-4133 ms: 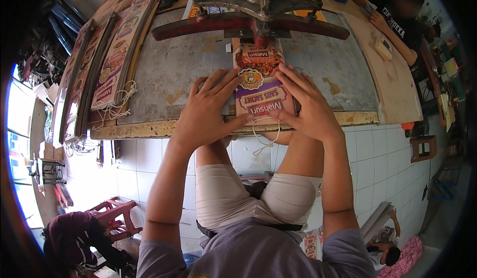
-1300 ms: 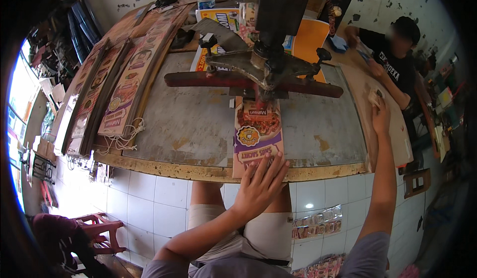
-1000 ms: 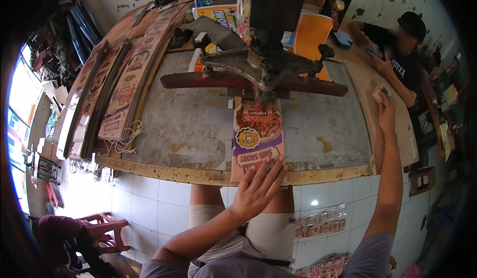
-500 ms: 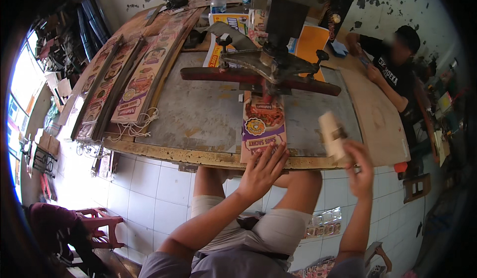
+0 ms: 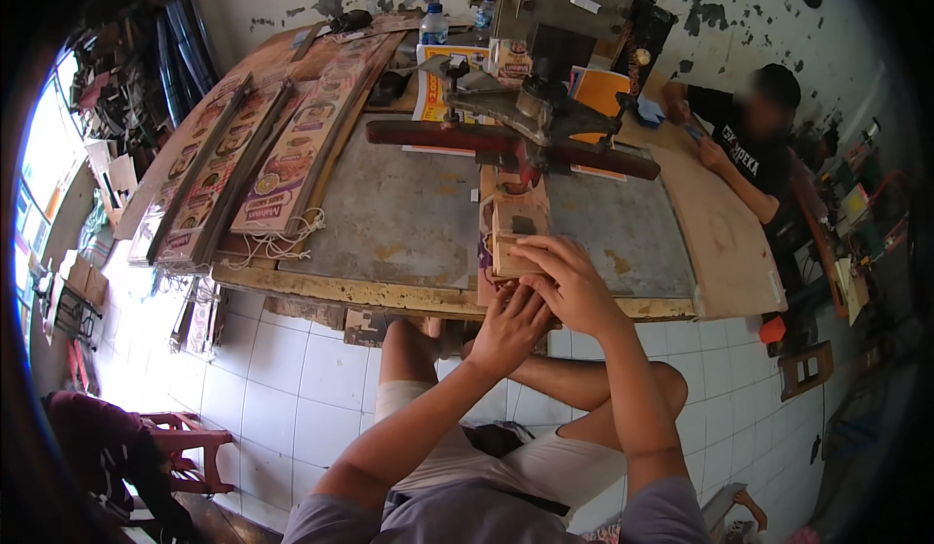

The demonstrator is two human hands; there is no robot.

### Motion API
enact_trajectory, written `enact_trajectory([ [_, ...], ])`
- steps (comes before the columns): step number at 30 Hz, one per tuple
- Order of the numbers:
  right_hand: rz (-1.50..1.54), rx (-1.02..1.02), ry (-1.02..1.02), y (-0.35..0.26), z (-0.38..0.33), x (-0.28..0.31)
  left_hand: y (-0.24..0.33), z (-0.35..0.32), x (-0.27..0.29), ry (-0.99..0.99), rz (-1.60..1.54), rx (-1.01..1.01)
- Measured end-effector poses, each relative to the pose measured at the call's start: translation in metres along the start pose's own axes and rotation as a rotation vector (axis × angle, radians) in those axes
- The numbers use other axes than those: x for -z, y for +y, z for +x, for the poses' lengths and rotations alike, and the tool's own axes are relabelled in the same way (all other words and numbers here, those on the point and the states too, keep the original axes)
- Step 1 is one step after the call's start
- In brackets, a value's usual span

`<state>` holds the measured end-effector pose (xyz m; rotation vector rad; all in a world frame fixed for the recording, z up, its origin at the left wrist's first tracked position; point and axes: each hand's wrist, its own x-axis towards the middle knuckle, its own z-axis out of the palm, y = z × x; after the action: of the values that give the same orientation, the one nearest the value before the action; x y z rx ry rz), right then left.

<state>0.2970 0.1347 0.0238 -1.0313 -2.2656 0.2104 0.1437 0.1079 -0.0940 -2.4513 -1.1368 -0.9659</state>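
Observation:
A long printed card strip (image 5: pixel 485 223) in beige and purple lies on the grey metal plate (image 5: pixel 389 208), its near end at the table's front edge. My right hand (image 5: pixel 574 286) is closed on a pale wooden block (image 5: pixel 511 258), which rests on the strip and covers part of its print. At the strip's near end, my left hand (image 5: pixel 511 330) has its fingers bent and pressed together over the end. The two hands touch, and the right one hides some left fingertips. Beyond the block, the strip runs under the press's red crossbar (image 5: pixel 428 135).
Stacks of printed strips (image 5: pixel 282 169) with white strings lie on the left of the table. Behind the press stand water bottles (image 5: pixel 434 26) and coloured printed sheets (image 5: pixel 438 101). A co-worker (image 5: pixel 749 150) is at the right side. A red stool (image 5: pixel 190 452) stands on the tiled floor.
My right hand has swung left and brought the wooden block down onto the strip. The fingers of my left hand have drawn together. My right knee has shifted outward.

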Motion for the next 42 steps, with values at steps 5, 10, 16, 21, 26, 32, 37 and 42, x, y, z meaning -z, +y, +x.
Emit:
enact_trajectory([
  [5, -0.02, -0.007, 0.013, 0.03, 0.018, -0.017, 0.0, 0.003, 0.005, -0.031, 0.017, -0.009],
  [10, -0.024, 0.008, 0.025, 0.047, 0.034, -0.024, 0.001, 0.002, 0.005, -0.013, -0.063, 0.019],
  [16, 0.02, 0.006, 0.013, 0.051, 0.04, -0.022, 0.001, 0.001, 0.004, -0.024, -0.02, 0.015],
  [21, -0.027, 0.02, 0.012, 0.047, 0.038, -0.02, 0.0, 0.001, 0.004, -0.026, 0.008, 0.007],
  [26, 0.009, 0.013, 0.038, 0.053, 0.038, -0.021, 0.003, 0.005, 0.006, -0.024, -0.004, 0.029],
  [32, 0.018, 0.028, 0.115, 0.045, 0.038, -0.018, 0.001, 0.003, 0.007, -0.053, 0.076, 0.009],
  [37, -0.037, 0.044, 0.149, 0.054, 0.039, -0.021, 0.002, 0.005, 0.008, -0.047, 0.06, 0.019],
  [42, -0.038, 0.033, 0.183, 0.056, 0.037, -0.023, 0.002, 0.006, 0.009, -0.041, 0.052, 0.02],
])
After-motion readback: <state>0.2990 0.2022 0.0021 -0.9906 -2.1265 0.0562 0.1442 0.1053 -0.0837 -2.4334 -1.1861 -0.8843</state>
